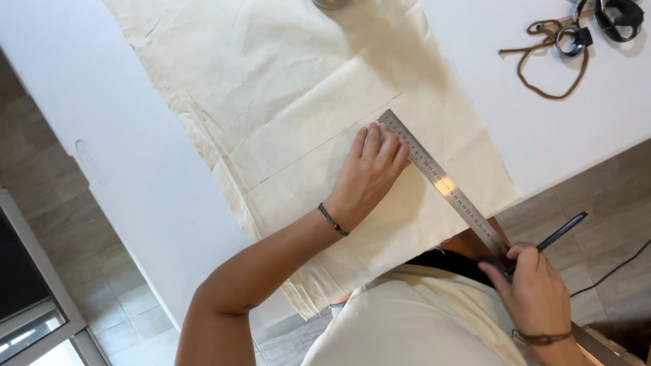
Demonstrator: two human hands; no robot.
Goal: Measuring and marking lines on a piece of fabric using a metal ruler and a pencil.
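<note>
A cream cloth (pixel 291 88) lies spread over a white table (pixel 122 115), with a faint drawn line across it. A metal ruler (pixel 444 186) lies slantwise on the cloth, running from its middle past the table's near edge. My left hand (pixel 369 173) rests flat on the cloth, fingers together, fingertips against the ruler's far end. My right hand (pixel 532 288) pinches the ruler's near end and also holds a dark pencil (pixel 561 232) that points up and right.
Black-handled scissors (pixel 597 24) and a brown cord (pixel 546 57) lie at the table's far right. A round metal object (pixel 331 3) shows at the top edge. Tiled floor surrounds the table; a dark cable (pixel 614 268) runs on it.
</note>
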